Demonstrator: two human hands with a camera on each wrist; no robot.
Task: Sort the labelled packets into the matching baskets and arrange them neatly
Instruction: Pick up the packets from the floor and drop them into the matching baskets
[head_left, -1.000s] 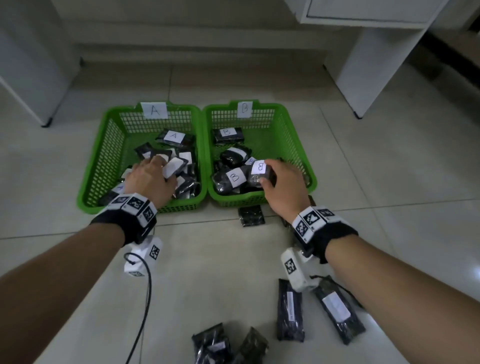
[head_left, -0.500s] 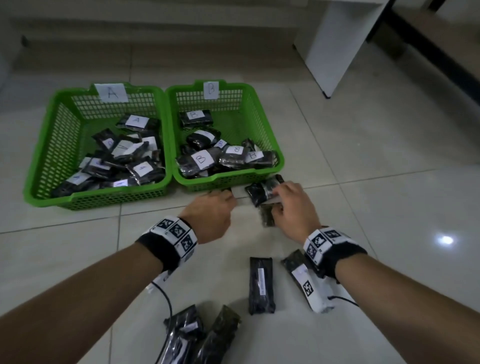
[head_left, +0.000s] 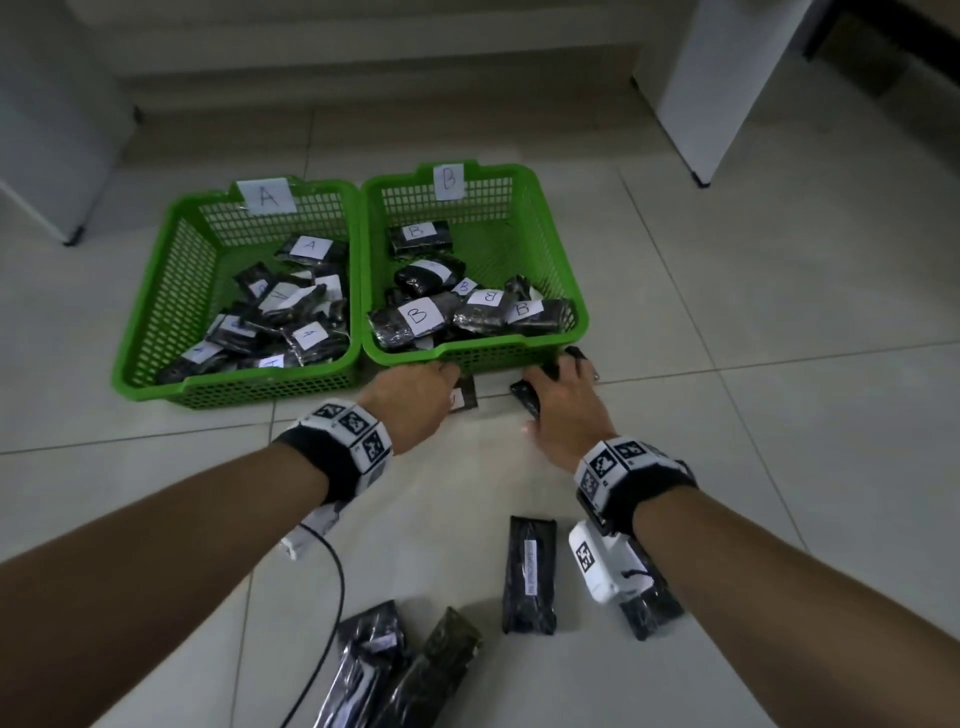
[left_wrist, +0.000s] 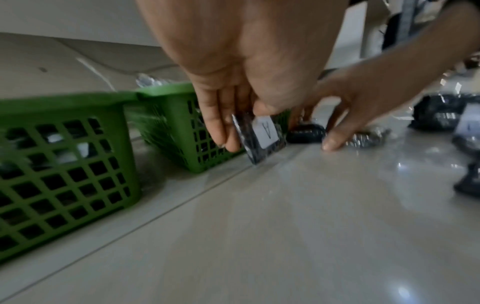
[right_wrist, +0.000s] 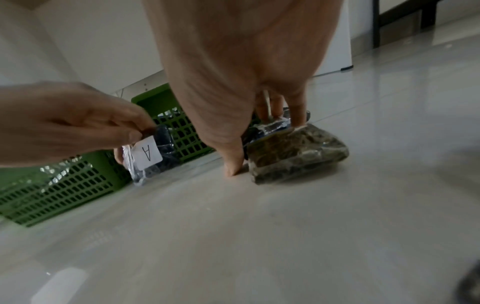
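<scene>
Two green baskets stand side by side on the tiled floor: basket A (head_left: 234, 387) on the left and basket B (head_left: 405, 358) on the right, each with several labelled black packets inside. Just in front of basket B, my left hand (head_left: 452, 387) pinches a small packet labelled A (left_wrist: 262, 139) by its top edge, and its lower corner touches the floor. My right hand (right_wrist: 265, 144) is to its right, thumb tip on the floor and fingers over a brownish packet (right_wrist: 296, 156). A darker packet (right_wrist: 275, 125) lies behind that one.
Several loose packets lie on the floor near me: one (head_left: 530, 571) is between my arms, one (head_left: 649, 608) is under my right wrist, and two (head_left: 395, 670) are at the bottom edge. A black cable (head_left: 332, 597) trails from my left wrist. A white furniture leg (head_left: 691, 93) stands at the back right.
Both hands left the baskets and came down to the floor in front of basket B. My left hand has taken hold of the A packet. My right hand lowered onto the packets there.
</scene>
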